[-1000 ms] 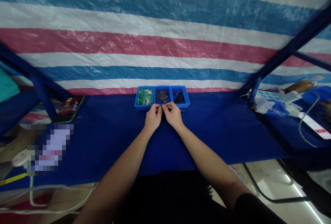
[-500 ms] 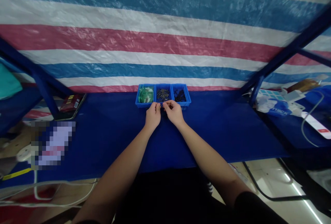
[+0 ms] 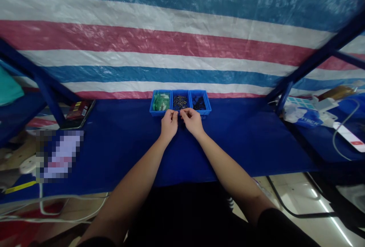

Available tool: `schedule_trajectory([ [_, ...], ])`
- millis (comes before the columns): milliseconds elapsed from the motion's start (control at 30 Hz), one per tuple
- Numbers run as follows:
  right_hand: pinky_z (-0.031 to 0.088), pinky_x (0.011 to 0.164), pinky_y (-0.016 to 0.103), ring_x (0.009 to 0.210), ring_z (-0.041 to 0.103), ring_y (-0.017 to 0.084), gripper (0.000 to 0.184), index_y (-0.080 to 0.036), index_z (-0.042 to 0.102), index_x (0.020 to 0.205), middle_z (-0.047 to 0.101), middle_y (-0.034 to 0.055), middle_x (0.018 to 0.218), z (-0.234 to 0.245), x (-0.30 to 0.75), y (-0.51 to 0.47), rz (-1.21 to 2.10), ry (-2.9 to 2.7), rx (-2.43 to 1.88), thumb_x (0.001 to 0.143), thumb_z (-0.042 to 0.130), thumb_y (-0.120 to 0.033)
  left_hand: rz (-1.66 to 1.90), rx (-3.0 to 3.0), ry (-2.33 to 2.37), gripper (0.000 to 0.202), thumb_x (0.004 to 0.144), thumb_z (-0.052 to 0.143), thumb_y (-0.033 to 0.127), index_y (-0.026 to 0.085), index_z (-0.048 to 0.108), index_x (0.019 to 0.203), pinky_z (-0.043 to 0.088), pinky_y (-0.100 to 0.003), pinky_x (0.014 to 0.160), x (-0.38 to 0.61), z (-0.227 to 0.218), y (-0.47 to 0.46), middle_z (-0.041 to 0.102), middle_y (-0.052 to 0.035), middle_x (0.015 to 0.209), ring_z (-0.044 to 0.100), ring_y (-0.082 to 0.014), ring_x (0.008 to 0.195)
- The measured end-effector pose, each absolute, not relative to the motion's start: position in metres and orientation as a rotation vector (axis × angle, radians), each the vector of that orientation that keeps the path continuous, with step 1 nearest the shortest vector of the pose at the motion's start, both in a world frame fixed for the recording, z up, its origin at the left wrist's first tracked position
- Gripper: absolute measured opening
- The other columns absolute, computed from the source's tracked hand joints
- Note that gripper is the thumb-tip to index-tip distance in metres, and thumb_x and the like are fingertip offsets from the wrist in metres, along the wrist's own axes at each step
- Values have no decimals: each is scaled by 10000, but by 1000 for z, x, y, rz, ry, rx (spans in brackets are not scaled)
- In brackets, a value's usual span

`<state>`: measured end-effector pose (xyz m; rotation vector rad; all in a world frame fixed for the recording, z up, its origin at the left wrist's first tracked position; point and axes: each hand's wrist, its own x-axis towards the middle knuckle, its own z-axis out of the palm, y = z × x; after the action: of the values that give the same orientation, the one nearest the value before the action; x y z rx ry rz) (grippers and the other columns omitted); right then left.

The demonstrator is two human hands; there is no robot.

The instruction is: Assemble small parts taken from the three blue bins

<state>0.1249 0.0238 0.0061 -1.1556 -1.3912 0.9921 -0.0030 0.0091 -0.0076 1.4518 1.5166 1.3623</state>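
Observation:
My left hand and my right hand are close together, just in front of three joined blue bins. Thumb and fingers are pinched on both; whatever lies between the fingertips is too small to make out. The left bin holds a green bag with pale pieces in it. Many thin metal pieces, like screws or pins, fill the middle bin, right behind my fingertips. Small black parts lie in the right bin.
The bins stand on a blue tabletop before a striped tarp. At left are a dark red box and a pixelated patch. Blue frame bars rise at both sides. Plastic packaging and a cable lie at right.
The whole view has shifted slightly, so the bins and hands sit a little higher. Both hands keep their pinch, with only small finger movement.

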Motion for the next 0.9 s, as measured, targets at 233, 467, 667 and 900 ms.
schedule_trajectory([
  [233,531,894,354,933,668,190,195,-205,714,998,727,70,992,17,127,14,638,-1840,-1021,956,543,-289,1358,1454,1668,501,991,408,579,181,489,697,353,-238,611,-5,5,3,529,1,607,492,-104,609],
  [467,530,780,332,833,622,174,191,-204,714,929,665,67,936,23,129,14,642,-1657,-1101,921,587,-347,1386,1368,1370,321,977,465,524,214,528,926,404,-226,533,0,-1,3,519,38,586,493,-96,503],
  [667,522,742,306,764,627,153,208,-204,610,926,679,35,873,19,125,17,925,-1372,-1078,885,603,-408,1328,1474,1271,214,966,508,403,224,532,1081,396,-215,514,2,-3,2,550,49,593,505,-87,474],
  [900,480,595,264,637,582,133,190,-205,604,912,632,-2,727,15,123,23,1109,-1318,-1104,835,590,-378,1347,1427,1262,293,977,489,483,214,540,1080,427,-221,522,2,-3,4,558,40,615,531,-92,495],
])
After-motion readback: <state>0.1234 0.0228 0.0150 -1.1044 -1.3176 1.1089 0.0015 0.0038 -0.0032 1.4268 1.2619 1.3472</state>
